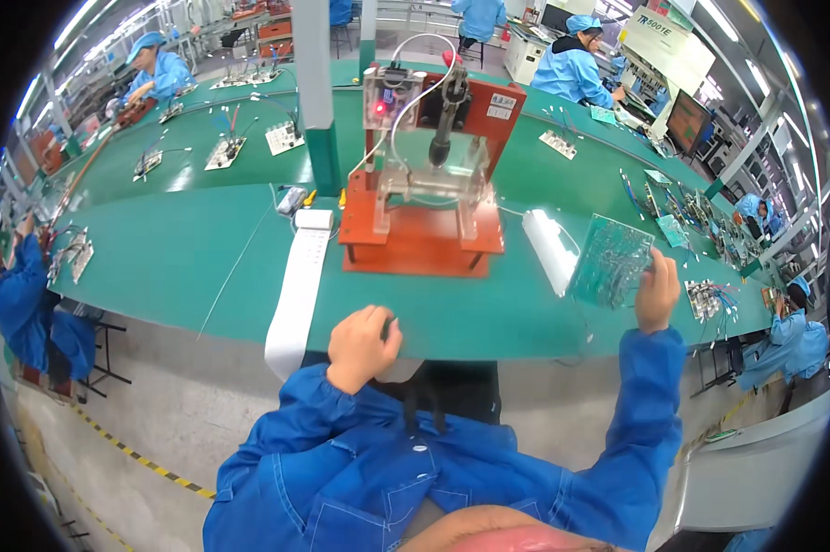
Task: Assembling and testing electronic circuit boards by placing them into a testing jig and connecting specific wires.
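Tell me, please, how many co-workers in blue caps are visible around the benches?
4, perhaps more hidden. One co-worker at far left bench, one at top right by the machine, one at right edge, one at lower right.

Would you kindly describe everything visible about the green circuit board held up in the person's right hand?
The circuit board is a flat green rectangle, its face covered with fine pale traces and small solder points; finer detail is too small to read. It is held tilted, raised above the green conveyor table near the table's front edge, to the right of the red fixture. The right hand grips it by its right edge, fingers closed on the rim. It seems to touch nothing else.
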Motion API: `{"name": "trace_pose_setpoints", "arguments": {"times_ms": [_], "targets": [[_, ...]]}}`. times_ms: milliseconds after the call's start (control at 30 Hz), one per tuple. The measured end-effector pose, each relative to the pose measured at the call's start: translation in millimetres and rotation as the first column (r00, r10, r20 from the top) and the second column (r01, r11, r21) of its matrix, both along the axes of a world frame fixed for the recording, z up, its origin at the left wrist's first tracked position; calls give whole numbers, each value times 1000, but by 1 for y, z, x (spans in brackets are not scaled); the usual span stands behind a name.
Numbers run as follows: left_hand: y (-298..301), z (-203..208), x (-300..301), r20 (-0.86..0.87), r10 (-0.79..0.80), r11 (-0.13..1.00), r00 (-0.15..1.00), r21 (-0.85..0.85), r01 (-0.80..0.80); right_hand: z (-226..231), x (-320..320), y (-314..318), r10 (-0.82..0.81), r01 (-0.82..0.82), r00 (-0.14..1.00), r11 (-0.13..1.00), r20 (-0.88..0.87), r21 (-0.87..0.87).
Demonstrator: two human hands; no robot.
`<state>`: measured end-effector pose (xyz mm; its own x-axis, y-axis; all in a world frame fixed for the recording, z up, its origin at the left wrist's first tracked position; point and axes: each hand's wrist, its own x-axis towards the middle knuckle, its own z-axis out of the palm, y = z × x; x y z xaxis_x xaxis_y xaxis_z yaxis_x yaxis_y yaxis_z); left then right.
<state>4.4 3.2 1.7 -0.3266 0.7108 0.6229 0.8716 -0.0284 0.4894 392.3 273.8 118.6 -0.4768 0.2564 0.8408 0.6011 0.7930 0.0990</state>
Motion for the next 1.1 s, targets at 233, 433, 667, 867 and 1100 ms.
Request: {"name": "trace_pose_setpoints", "arguments": {"times_ms": [233,433,667,867,1100], "targets": [[-6,0,-18,256,-170,975,952,-99,200,-91,-66,-89,127,-443,878,582,-462,-682],[-13,9,-26,186,-258,955,948,-100,279,-136,-85,-99,87,-109,994,837,-65,-537],[-9,18,-40,270,-197,936,942,-234,263,-144,-88,-100,38,-123,990,673,-132,-730],[-9,27,-47,308,-254,889,917,-298,347,-118,-96,-110,-173,-58,972,488,-161,-871],[-5,24,-46,440,-205,844,874,-373,386,-147,-69,-115,-76,38,997,492,0,-870]]}}
